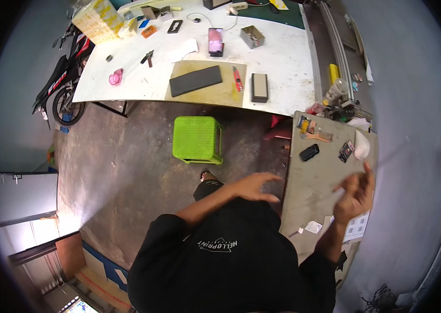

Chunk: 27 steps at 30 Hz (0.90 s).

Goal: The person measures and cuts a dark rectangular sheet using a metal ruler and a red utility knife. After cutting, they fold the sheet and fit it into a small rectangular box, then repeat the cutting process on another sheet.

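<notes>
- Two bare hands, one person: the left hand [257, 187] is spread, fingers well apart, over the gap at the left edge of the side table [311, 182], with nothing seen in its grasp
- The right hand [355, 197] is raised over that table, slightly blurred, fingers parted and loosely curled around no visible thing
- Nearest the right hand, toward the far right corner, sit one white rounded item [362, 145] and, just left of it, one small dark packet [345, 151]; whether a fingertip touches the white item cannot be told
- Farther left on the same top lie one black oblong case [309, 152] and one wooden piece [320, 136]
- On the near part, one printed sheet [356, 228] lies partly hidden behind the right forearm
- At the far side, a white worktable [288, 73] bears one tan board [231, 97], with one black strip [196, 81] and one red cutter (slim, set aslant) upon it
- Right of the board rests one beige-topped black block [259, 87]; well left, one pink dispenser [115, 76]
- One green stool [195, 138] stands between the person and the worktable, blocking the floor there; one motorbike [64, 78] is parked at far left
</notes>
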Motion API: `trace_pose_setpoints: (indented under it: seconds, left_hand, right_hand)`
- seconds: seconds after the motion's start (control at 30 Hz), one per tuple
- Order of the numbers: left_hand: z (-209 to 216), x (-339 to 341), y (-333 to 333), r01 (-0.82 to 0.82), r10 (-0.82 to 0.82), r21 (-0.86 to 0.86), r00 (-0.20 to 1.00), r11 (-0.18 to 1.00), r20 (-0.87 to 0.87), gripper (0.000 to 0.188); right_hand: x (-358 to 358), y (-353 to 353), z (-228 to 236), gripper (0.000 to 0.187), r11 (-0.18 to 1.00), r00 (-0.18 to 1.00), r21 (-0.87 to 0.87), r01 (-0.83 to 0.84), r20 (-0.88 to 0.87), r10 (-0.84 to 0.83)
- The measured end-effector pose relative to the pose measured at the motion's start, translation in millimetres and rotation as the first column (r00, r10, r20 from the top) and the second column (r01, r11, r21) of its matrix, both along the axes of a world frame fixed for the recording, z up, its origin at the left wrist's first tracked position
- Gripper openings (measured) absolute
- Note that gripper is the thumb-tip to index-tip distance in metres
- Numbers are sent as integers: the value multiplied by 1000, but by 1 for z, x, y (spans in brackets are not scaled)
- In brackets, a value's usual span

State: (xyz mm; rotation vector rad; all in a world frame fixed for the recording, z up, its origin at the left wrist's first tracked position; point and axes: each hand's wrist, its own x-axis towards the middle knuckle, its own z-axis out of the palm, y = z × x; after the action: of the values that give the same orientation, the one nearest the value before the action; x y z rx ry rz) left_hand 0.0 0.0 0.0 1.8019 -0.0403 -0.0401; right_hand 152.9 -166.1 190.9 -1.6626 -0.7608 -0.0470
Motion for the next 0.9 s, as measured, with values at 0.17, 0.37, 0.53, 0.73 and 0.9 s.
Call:
trace_pose_setpoints:
  seconds: [0.17, 0.37, 0.53, 0.73, 0.9]
  left_hand:
    - [45, -39, 46, -95, 96, -44, 995, 995, 29, 49]
    - [-6, -98, 128, -561, 568, -96, 816, 822, 102, 26]
    - [-25, -112, 243, -707, 592, -568, 689, 421, -419, 44]
    - [-94, -57, 347, -706, 515, -421, 705, 569, -488, 47]
    - [-142, -31, 436, -697, 764, 314, 581, 645, -279, 41]
  right_hand:
    - [-73, 166, -20, 41, 985, 979, -21, -172, 106, 173]
    - [-123, 273, -67, 80, 812, 822, -267, -518, 107, 560]
    - [-115, 258, -162, 71, 657, 878, -602, -455, -182, 442]
    - [-87, 301, -227, 34, 790, 911, -474, -388, -327, 251]
    - [-10, 329, -299, 32, 775, 918, -526, -350, -356, 172]
